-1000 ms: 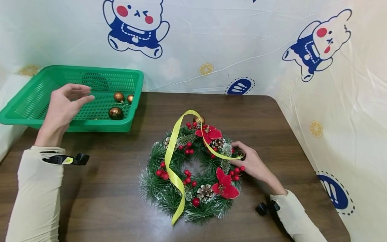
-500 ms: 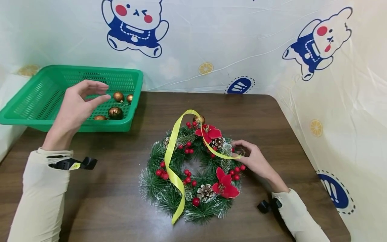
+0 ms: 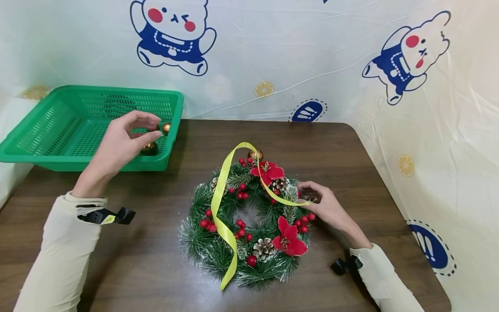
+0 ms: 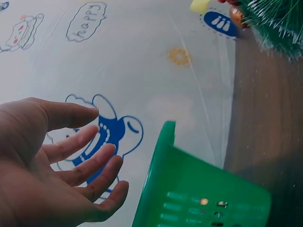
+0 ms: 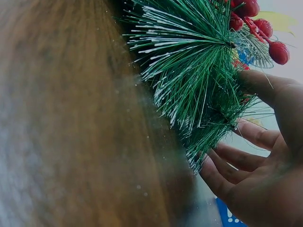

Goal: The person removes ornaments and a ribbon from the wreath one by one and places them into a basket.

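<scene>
In the head view my left hand hovers over the right part of a green plastic basket, thumb and fingers apart. A dark bronze bauble and a small gold bauble show beside its fingertips. The left wrist view has the same hand holding nothing. My right hand grips the right edge of a green Christmas wreath. In the right wrist view, its thumb lies over the needles and its fingers bend round the outer side. A yellow ribbon lies loosely across the wreath.
The wreath carries red berries, red poinsettias, pinecones and a gold bauble at its far edge. Everything stands on a brown wooden table. Behind it hangs a pale printed sheet.
My left hand has moved to the right over the basket, from its middle to the baubles, and now partly covers them. The right hand and the wreath have hardly moved.
</scene>
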Motion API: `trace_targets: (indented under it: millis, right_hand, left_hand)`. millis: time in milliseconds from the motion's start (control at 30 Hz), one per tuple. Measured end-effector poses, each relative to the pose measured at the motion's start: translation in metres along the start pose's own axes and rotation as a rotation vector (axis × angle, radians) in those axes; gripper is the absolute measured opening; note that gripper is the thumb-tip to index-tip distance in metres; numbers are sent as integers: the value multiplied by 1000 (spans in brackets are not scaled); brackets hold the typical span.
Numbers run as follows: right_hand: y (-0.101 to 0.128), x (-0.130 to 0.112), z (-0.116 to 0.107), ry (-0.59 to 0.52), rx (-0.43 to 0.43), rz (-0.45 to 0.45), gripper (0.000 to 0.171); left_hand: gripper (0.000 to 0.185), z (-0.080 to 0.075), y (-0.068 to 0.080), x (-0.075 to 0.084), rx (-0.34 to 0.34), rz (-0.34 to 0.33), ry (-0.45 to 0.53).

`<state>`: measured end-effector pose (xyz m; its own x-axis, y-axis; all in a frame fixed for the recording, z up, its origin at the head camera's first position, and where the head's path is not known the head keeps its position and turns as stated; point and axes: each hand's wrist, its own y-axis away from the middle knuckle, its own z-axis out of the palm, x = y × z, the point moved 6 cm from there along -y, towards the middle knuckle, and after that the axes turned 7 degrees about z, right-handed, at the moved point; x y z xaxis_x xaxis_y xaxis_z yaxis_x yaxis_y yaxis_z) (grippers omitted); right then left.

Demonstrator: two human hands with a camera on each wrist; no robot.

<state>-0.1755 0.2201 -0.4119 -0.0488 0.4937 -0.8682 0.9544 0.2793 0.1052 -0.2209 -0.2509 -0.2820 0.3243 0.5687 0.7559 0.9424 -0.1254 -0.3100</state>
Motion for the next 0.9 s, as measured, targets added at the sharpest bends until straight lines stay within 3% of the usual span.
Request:
trace_targets:
  millis: [267, 600, 900]
  right_hand:
    - [1, 1, -1, 11, -1, 3, 36]
    - [1, 3, -2, 21, -5, 15, 37]
    - [-3, 3, 0, 25, -4, 21, 36]
  left_hand:
    - [37, 23, -3, 9, -43, 50, -15]
    - [31, 62, -9, 21, -139, 87, 54]
    - [28, 90, -21, 19, -204, 126, 91]
